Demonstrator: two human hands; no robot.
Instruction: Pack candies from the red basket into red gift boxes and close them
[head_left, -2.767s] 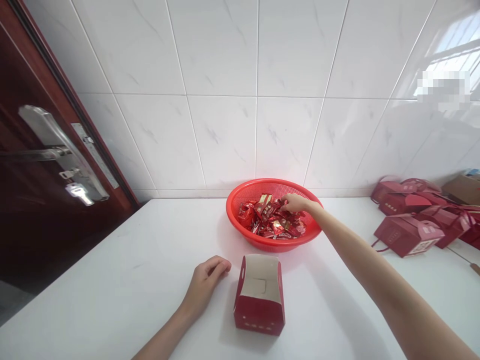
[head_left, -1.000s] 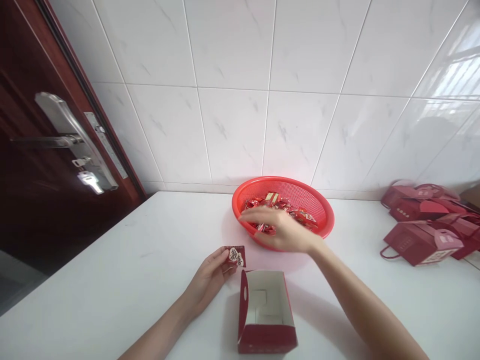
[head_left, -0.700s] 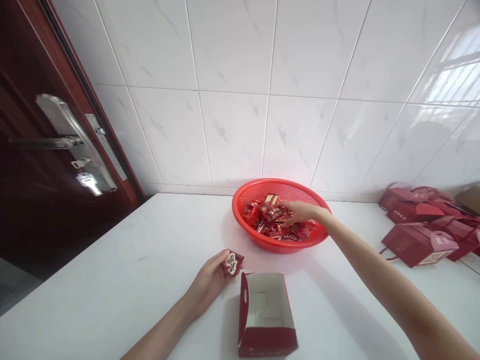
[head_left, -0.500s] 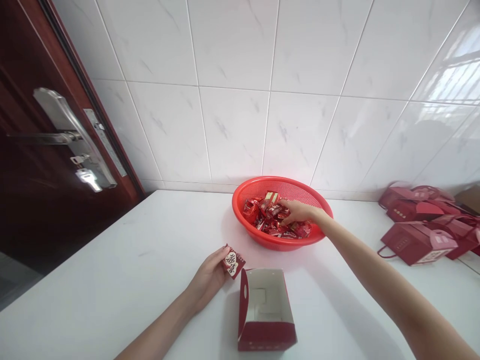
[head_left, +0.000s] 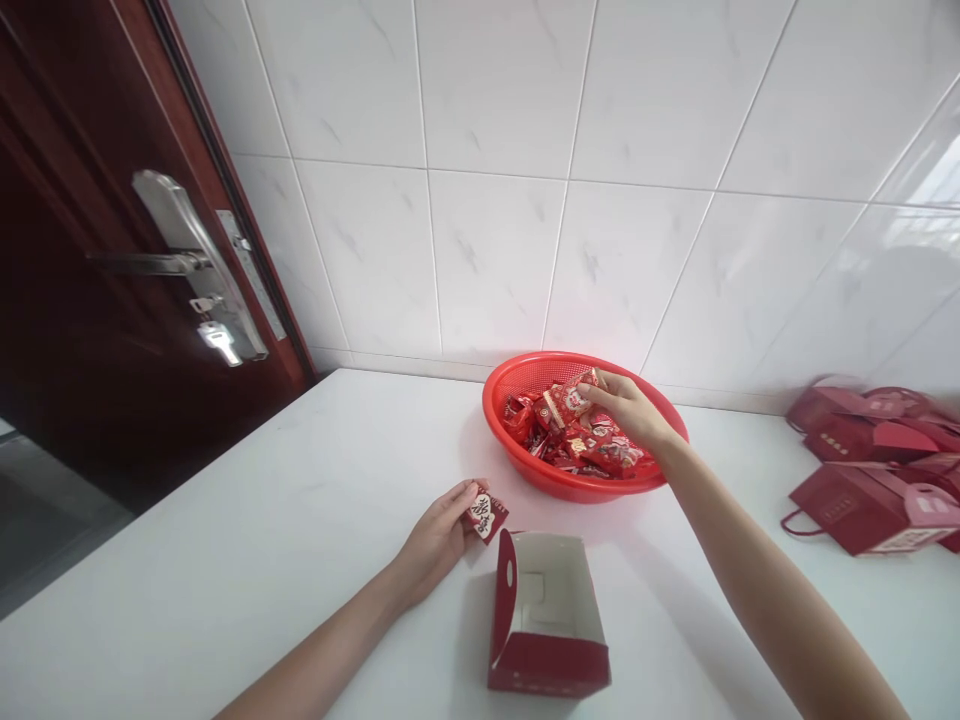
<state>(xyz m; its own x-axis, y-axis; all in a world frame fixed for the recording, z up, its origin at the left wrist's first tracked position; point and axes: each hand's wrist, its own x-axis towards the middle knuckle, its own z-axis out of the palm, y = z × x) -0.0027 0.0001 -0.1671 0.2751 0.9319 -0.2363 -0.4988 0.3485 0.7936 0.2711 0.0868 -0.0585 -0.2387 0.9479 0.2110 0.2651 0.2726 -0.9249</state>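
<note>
My left hand is closed on a small red card-like piece with dark characters on a cream patch. This piece lies by the far left corner of an open dark-red gift box; whether the two are joined I cannot tell. The box has a pale inside with nothing visible in it. Over the red plastic basket, my right hand pinches a red-and-gold wrapped candy packet. Below it, several red-wrapped candies fill the basket's bottom.
Several dark-red gift boxes with handles are piled at the right of the white table. A tiled wall rises behind. To the left stands a dark wooden door with keys hanging from its lock.
My right hand has lifted a candy packet up from among the candies. My left hand keeps its hold. The view has turned slightly left, so everything appears shifted right.
</note>
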